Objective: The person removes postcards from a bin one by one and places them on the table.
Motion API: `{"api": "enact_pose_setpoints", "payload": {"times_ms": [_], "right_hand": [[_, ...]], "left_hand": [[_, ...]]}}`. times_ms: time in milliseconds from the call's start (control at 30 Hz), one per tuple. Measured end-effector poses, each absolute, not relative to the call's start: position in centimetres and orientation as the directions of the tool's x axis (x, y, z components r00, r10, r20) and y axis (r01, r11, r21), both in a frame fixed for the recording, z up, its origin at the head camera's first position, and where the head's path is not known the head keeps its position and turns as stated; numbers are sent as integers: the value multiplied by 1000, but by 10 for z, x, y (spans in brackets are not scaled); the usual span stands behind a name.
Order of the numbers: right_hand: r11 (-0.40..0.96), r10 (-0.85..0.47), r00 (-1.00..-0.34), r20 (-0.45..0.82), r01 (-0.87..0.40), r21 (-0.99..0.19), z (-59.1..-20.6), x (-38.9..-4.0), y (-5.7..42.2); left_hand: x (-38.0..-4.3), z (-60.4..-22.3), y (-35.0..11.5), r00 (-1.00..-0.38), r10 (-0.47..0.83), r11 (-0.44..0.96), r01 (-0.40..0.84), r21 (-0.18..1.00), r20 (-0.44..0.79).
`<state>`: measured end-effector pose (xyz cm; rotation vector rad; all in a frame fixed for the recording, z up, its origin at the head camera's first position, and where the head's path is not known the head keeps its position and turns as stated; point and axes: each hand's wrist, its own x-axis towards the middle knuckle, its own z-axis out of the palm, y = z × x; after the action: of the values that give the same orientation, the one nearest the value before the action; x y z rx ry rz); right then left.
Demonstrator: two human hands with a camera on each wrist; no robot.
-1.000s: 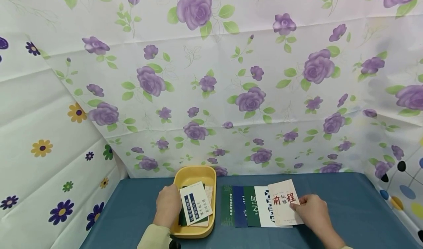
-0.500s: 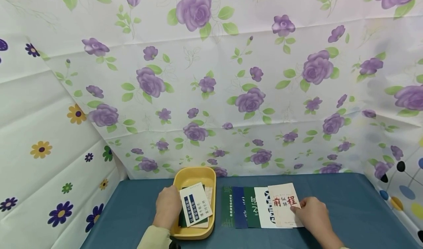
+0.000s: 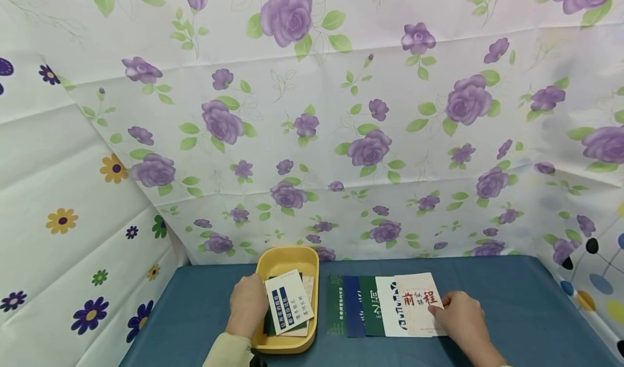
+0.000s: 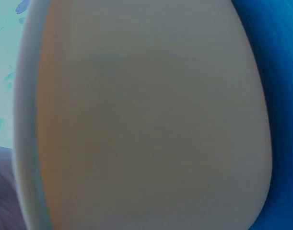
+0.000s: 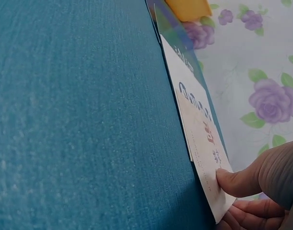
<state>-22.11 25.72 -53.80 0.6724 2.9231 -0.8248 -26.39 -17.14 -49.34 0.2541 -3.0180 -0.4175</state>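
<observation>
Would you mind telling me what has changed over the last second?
The right hand has drawn the cream card slightly toward the person, flatter onto the fanned row. The left hand still rests at the yellow tray, by the white card.

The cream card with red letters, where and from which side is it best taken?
Probably by its free right edge, from the right. The cream card lies flat on top of the row of cards; the right hand already pinches that edge.
</observation>
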Motion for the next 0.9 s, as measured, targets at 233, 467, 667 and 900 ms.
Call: {"api": "enact_pose_setpoints", "payload": {"times_ms": [233, 467, 667, 900], "right_hand": [[766, 398, -908, -134, 409, -495, -538, -222, 256], [769, 394, -912, -110, 393, -504, -537, -221, 257], [808, 346, -938, 3, 296, -510, -522, -220, 246], [824, 287, -953, 95, 195, -531, -504, -225, 219]], "left_hand": [[-264, -494, -171, -982, -181, 949, -160, 271, 51], [-263, -493, -171, -983, -177, 949, -157, 273, 52], [-263, -493, -171, -983, -174, 949, -153, 276, 53], [-264, -493, -171, -983, -179, 948, -159, 274, 50]]}}
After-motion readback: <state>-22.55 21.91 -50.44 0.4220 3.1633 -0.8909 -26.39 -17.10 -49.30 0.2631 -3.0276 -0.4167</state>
